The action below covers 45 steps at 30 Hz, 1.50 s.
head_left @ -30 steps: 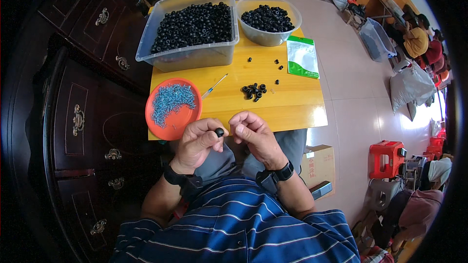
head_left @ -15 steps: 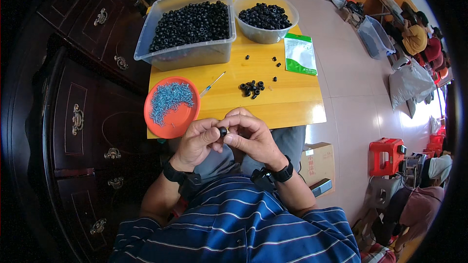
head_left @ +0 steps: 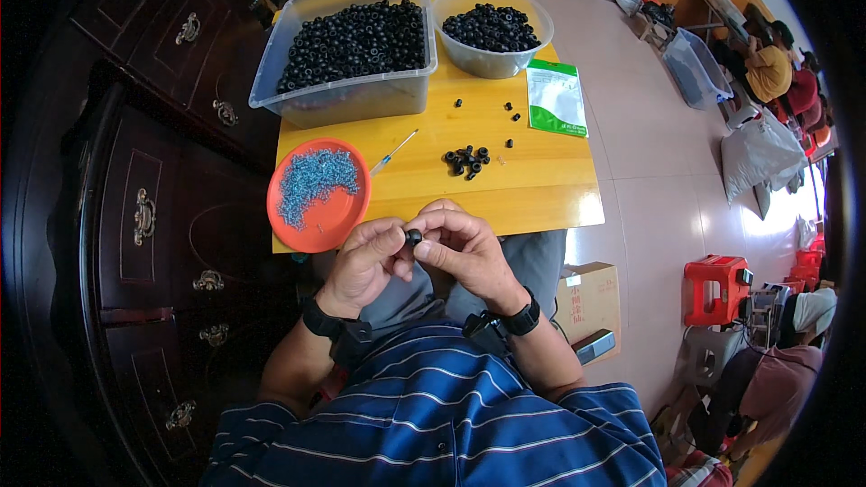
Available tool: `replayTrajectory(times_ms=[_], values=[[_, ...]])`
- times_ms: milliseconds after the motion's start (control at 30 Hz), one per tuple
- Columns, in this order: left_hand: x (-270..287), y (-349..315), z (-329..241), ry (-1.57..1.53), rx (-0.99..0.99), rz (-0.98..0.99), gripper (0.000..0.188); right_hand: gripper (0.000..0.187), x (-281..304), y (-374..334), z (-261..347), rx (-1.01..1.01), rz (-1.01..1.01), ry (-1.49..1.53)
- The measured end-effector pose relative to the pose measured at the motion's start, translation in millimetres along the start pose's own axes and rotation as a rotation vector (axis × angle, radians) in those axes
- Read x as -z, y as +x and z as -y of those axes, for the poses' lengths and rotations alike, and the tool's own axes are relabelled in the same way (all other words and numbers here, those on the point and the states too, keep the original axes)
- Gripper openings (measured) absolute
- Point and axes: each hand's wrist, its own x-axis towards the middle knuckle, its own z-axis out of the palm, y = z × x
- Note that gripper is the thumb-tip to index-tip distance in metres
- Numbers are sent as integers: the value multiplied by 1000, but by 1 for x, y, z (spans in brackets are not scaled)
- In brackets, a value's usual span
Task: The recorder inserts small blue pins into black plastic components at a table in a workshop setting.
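A small round black plastic piece is pinched between the thumb and fingers of my left hand, just off the table's near edge. My right hand closes on the same piece from the other side, its thumb and bent fingertips meeting there. The fingers hide much of the piece. Beyond my hands lies a loose cluster of black plastic pieces, and a few single ones are scattered farther back. An orange-red plate with many tiny blue-grey parts stands beside my left hand.
On the yellow table stand a clear rectangular bin and a round clear tub, both holding black pieces. A thin pointed tool and a green-white packet lie nearby. Dark drawers rise at left; a carton sits right.
My fingers have shifted slightly around the black piece, which shows a little differently between them. Both hands stay in nearly the same place.
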Motion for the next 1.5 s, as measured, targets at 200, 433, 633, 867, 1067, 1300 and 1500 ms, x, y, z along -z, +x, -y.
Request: replayTrajectory(times_ms=[200,433,633,867,1067,1300,1500], values=[[2,-2,-2,136,-54,-8,24,24,1,-1,-3,60,8,-75],[-5,-5,-5,198,-115,-11,21,25,-1,0,-3,135,6,-125],[-3,-5,-4,212,-146,6,20,25,-1,2,-3,188,5,-225],[-2,-7,-5,280,-178,5,19,23,-7,4,1,227,-30,-340],[-1,-6,-5,277,-171,-1,19,22,-6,3,-1,169,-26,-320],[8,-3,-1,251,-145,75,27,22,-3,1,-7,158,5,-146],[-5,-8,-7,529,-285,-175,16,21,-3,3,0,171,-77,-407]])
